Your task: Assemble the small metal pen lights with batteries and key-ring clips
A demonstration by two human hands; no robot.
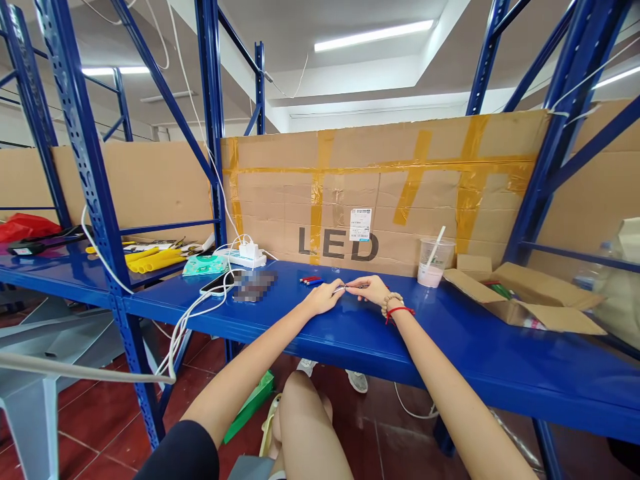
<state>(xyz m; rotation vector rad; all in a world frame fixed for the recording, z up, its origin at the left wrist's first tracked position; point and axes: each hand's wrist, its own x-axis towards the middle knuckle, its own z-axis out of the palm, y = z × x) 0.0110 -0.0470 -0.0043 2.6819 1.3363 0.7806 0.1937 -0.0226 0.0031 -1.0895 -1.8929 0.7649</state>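
Observation:
Both hands rest on the blue metal shelf point(350, 333) in front of me. My left hand point(325, 298) and my right hand point(371, 289) meet fingertip to fingertip, each pinching an end of a thin pen-like object point(346, 287) held level just above the surface. The fingers of both hands are closed on it. A beaded bracelet and a red string sit on my right wrist. Just behind the hands lie a few red and blue pens point(311, 281).
A taped cardboard sheet marked LED point(380, 193) backs the shelf. A plastic cup with a straw point(434, 261) and an open cardboard box point(520, 297) stand to the right. A phone point(216, 285), power strip point(245, 255), white cables and yellow items point(150, 259) lie left.

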